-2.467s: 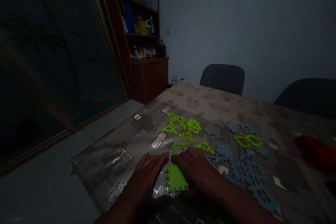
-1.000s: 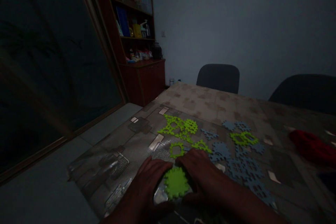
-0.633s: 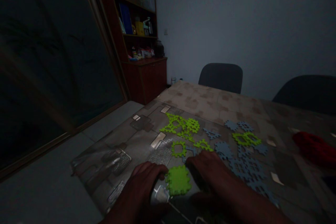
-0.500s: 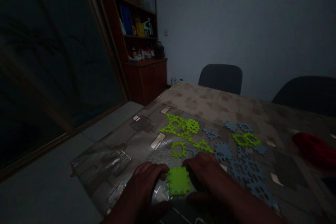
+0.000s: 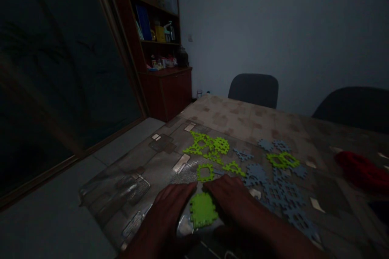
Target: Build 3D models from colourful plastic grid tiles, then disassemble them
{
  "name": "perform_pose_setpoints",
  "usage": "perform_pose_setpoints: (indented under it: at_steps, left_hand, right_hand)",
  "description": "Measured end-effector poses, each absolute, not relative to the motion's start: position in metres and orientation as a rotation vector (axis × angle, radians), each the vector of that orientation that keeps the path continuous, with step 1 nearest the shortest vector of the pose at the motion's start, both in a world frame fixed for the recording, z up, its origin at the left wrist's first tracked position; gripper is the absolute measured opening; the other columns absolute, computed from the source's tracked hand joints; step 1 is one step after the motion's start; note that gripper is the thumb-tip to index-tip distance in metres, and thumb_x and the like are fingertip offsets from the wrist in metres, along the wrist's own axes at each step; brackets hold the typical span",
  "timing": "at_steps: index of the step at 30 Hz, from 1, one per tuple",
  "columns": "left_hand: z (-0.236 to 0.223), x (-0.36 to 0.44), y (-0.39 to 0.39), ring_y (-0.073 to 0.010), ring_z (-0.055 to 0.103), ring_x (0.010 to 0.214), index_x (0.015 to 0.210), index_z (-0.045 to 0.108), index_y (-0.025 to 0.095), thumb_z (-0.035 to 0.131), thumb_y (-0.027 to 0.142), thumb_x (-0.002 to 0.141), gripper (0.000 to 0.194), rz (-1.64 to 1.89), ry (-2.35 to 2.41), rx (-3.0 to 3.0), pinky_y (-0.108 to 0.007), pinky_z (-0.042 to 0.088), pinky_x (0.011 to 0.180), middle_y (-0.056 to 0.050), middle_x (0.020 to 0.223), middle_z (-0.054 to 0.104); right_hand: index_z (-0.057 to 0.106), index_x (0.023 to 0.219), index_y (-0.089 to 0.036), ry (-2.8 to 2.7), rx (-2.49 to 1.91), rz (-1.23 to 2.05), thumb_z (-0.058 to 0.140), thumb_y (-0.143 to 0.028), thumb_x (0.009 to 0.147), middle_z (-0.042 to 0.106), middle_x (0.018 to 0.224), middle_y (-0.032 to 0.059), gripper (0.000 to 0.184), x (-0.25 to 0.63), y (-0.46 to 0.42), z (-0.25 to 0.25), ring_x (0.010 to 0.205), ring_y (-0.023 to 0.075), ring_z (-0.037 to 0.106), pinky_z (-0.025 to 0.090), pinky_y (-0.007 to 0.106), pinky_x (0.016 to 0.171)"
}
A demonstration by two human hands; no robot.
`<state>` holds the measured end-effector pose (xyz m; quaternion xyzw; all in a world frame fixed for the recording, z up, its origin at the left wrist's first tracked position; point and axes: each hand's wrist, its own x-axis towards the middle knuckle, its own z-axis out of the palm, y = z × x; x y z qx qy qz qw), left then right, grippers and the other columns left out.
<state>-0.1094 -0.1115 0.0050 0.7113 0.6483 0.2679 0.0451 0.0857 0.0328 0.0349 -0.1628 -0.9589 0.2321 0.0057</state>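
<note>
Near the front edge of the patterned tabletop, as seen in the head view, has brought the left hand and right hand closer than half a second ago, with fingertips nearly together beyond the bright green, tooth-edged square of foam or plastic. Now surrounds it more closely, perhaps for steadier control; cannot tell a grip clamped on it from one merely cupped around.

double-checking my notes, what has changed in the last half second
The left hand moved forward and the right hand came slightly inward, narrowing the gap between them beyond the solid green square. Whether either touches it is unclear. The loose green pieces and blue-grey pieces stayed put.
</note>
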Motion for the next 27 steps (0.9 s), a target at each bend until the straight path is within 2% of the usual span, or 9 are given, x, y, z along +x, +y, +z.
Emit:
perform_pose_setpoints:
  at_steps: [7, 13, 16, 22, 27]
  left_hand:
    - [-0.002, -0.109, -0.106, -0.0335, 0.058, 0.120, 0.145, 0.039, 0.028, 0.075, 0.013, 0.064, 0.090, 0.787, 2.012, 2.143, -0.048, 0.051, 0.101, -0.011, 0.134, 0.061]
    - [-0.004, -0.112, -0.106, -0.0364, 0.053, 0.128, 0.152, 0.030, 0.030, 0.074, 0.016, 0.067, 0.097, 0.777, 1.999, 2.096, -0.054, 0.048, 0.105, -0.013, 0.144, 0.054]
    - [-0.003, -0.113, -0.106, -0.0375, 0.052, 0.130, 0.152, 0.030, 0.032, 0.076, 0.019, 0.069, 0.096, 0.764, 1.985, 2.086, -0.058, 0.047, 0.105, -0.013, 0.146, 0.052]
    - [0.007, -0.110, -0.104, -0.0364, 0.054, 0.129, 0.149, 0.038, 0.028, 0.076, 0.020, 0.069, 0.089, 0.754, 1.944, 2.050, -0.055, 0.049, 0.105, -0.013, 0.143, 0.055]
    - [0.007, -0.108, -0.103, -0.0359, 0.051, 0.132, 0.150, 0.031, 0.030, 0.075, 0.021, 0.070, 0.092, 0.750, 1.940, 2.067, -0.055, 0.047, 0.107, -0.013, 0.146, 0.052]
  right_hand:
    - [0.046, 0.141, -0.018, -2.890, -0.499, 0.855, 0.082, -0.030, 0.071, 0.059, 0.131, 0.0114, 0.080, 0.080, 0.026, 0.040, 0.117, 0.0295, 0.048, 0.032, 0.043, 0.103]
    - [0.046, 0.141, -0.013, -2.888, -0.482, 0.883, 0.079, -0.024, 0.071, 0.058, 0.130, 0.0145, 0.079, 0.080, 0.026, 0.044, 0.118, 0.0299, 0.047, 0.032, 0.042, 0.106]
    - [0.045, 0.142, -0.014, -2.881, -0.476, 0.889, 0.078, -0.023, 0.070, 0.057, 0.130, 0.0143, 0.080, 0.080, 0.026, 0.046, 0.118, 0.0302, 0.047, 0.032, 0.043, 0.106]
    - [0.045, 0.140, -0.018, -2.877, -0.424, 0.941, 0.077, -0.025, 0.073, 0.056, 0.133, 0.0124, 0.075, 0.084, 0.026, 0.048, 0.119, 0.0301, 0.047, 0.032, 0.043, 0.106]
    - [0.044, 0.142, -0.019, -2.825, -0.392, 0.900, 0.079, -0.024, 0.067, 0.058, 0.126, 0.0109, 0.082, 0.087, 0.027, 0.045, 0.113, 0.0296, 0.049, 0.036, 0.040, 0.103]
